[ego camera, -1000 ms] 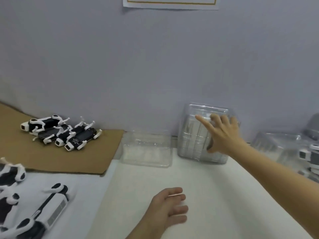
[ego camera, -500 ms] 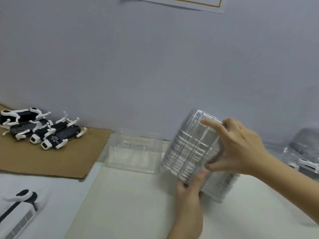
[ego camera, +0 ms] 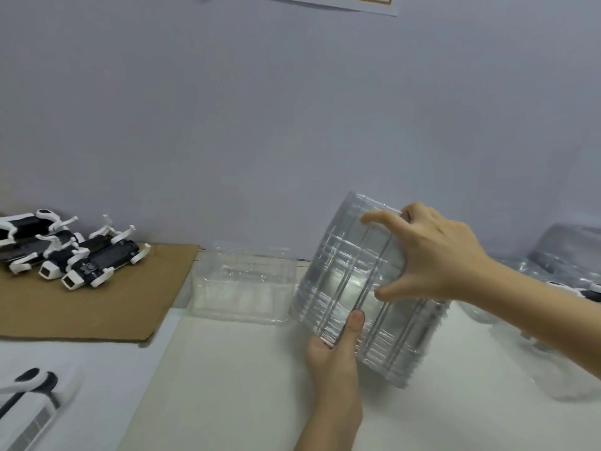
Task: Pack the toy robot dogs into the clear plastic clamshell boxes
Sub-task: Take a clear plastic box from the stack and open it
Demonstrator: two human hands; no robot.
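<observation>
A stack of clear plastic clamshell boxes [ego camera: 348, 284] is tilted up off the white table, a little right of centre. My right hand [ego camera: 435, 255] grips its upper right side, fingers spread over the ribbed face. My left hand [ego camera: 335, 349] holds the stack's lower left edge, thumb pressed on the front. One open clamshell box [ego camera: 242, 284] sits on the table against the wall, left of the stack. Several black-and-white toy robot dogs [ego camera: 84, 258] lie on a brown cardboard sheet [ego camera: 97, 307] at the left.
Another toy dog [ego camera: 29, 395] lies at the lower left edge on the white table [ego camera: 234, 385]. More clear boxes [ego camera: 566, 255] and a packed dog [ego camera: 582, 289] sit at the far right. A grey wall stands close behind.
My right hand pulled the stack away from the wall and tipped it toward me. My left hand rose from the table and took the stack's lower edge.
</observation>
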